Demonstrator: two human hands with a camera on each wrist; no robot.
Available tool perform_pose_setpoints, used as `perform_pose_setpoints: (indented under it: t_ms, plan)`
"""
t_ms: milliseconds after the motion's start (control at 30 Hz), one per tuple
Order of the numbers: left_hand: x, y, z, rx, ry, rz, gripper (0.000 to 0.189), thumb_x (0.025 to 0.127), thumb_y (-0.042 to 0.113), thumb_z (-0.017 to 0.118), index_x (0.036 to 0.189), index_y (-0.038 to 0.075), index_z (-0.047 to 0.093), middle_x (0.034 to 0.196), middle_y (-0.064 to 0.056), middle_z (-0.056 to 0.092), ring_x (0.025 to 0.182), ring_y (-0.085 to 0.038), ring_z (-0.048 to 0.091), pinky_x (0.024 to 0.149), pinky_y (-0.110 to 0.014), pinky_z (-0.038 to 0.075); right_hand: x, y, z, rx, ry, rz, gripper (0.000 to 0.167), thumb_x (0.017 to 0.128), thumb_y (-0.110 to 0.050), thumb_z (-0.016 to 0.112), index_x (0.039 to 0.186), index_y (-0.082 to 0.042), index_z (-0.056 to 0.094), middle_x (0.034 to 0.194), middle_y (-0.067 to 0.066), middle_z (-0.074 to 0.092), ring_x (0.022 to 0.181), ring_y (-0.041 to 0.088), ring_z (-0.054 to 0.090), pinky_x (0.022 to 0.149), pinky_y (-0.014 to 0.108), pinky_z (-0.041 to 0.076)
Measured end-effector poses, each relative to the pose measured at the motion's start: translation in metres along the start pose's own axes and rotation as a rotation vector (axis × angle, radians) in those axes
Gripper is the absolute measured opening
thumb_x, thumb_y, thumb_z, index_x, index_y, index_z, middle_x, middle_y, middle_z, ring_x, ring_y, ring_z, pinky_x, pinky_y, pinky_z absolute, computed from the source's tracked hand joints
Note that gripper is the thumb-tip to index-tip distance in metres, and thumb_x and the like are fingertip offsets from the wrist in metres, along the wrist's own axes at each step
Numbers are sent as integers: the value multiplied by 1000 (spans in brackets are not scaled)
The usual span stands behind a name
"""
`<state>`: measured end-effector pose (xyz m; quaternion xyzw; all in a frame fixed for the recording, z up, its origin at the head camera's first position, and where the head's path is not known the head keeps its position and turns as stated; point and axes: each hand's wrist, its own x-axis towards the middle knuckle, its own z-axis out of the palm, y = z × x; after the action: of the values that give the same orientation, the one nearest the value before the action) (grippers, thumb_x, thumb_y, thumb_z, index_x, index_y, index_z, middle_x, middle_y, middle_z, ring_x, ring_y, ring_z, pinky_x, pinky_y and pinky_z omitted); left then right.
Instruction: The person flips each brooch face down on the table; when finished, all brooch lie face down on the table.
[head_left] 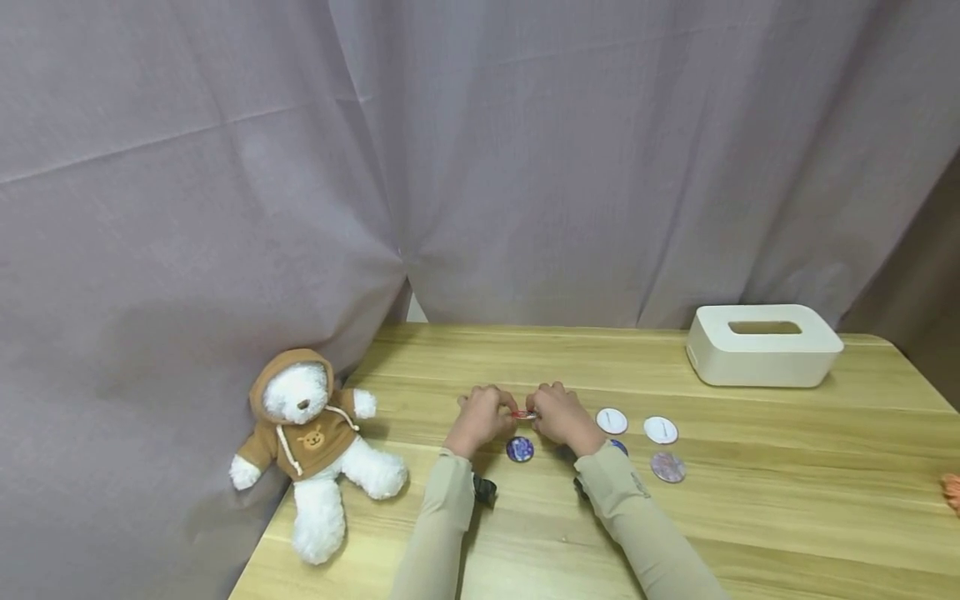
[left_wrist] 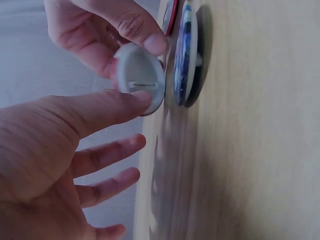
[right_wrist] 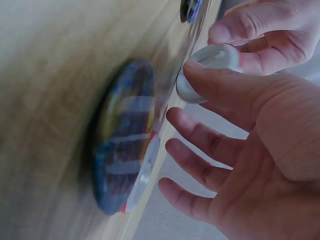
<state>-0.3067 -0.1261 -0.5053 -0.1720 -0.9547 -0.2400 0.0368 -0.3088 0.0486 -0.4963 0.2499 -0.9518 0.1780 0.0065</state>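
Note:
Both hands meet over the table around one round pin-back badge (head_left: 525, 415), its white back and pin facing the wrist cameras. My left hand (head_left: 483, 417) pinches one side, the thumb lying on the white back in the left wrist view. From the other side my right hand (head_left: 561, 415) pinches the rim between thumb and index finger, its other fingers spread loosely in the right wrist view. Just in front of the hands lies a blue swirl-patterned badge (head_left: 520, 449), face up. Another blue badge (head_left: 618, 447) is partly hidden by the right wrist.
Right of the hands, two badges show white backs, one nearer (head_left: 611, 421) and one farther (head_left: 661, 430); a pale purple badge (head_left: 667, 467) lies in front. A white tissue box (head_left: 765, 358) stands back right. A plush bear (head_left: 315, 442) sits left. Grey curtain (head_left: 525, 167) hangs behind.

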Motion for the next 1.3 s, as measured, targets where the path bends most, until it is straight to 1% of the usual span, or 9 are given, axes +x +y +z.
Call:
perform_pose_setpoints:
  t_ms: [167,333,433,633,733,833,900,1133,1300]
  plan:
    - [0,-1,-3,3,39,23,6,85,18,80,91,16,81,103,1,76,101,-31,63,88,-58,37,0,4,2,19,58,-40,12,79,1,75,77,-10,70,76,4,63,72,27,54,68,49,47]
    - [2,0,-4,-16,22,1,6,88,18,78,92,14,80,103,0,76,104,-31,62,92,-60,35,2,5,1,59,51,-35,18,85,-4,73,71,-11,64,67,0,56,63,21,49,61,40,43]
    - [3,-1,-4,-24,5,-10,6,88,18,78,91,13,80,101,0,76,104,-31,62,94,-63,33,3,5,0,64,42,-25,21,87,-5,72,70,-12,61,66,-1,53,62,19,47,59,38,40]
    - [3,-1,-5,-28,-18,-33,5,86,17,80,89,13,79,101,-1,76,103,-31,61,95,-64,33,1,4,1,60,61,-24,17,80,-1,75,73,-9,62,68,0,56,64,21,49,61,41,43]
    - [3,-1,-4,-23,-28,-49,6,85,18,81,89,14,79,103,-1,75,103,-31,59,95,-62,33,1,5,2,55,75,-20,14,78,-1,77,80,-7,64,74,3,60,69,24,53,63,43,45]
    - [3,-1,-4,-22,-37,-57,7,85,18,81,90,13,79,102,-2,75,102,-31,59,95,-62,32,2,5,3,54,89,-15,17,78,-2,78,88,-7,66,80,6,63,77,28,57,68,47,46]
    - [2,-1,-3,-23,-44,-58,9,84,17,82,90,13,79,102,-2,75,102,-31,58,95,-63,32,2,5,3,58,91,-16,18,78,-2,78,90,-7,65,83,7,63,80,30,58,71,49,47]
    - [2,0,-1,-24,-49,-66,13,82,18,84,92,12,78,103,-3,74,101,-31,57,92,-60,33,2,5,4,43,53,-9,15,80,-4,78,87,-8,65,83,7,62,81,29,54,74,51,45]
    - [3,1,0,-9,-48,-74,17,81,19,85,95,12,78,105,-3,73,101,-32,57,91,-59,35,2,4,3,18,25,17,15,82,-9,80,91,-7,68,86,9,61,84,30,54,76,52,45]
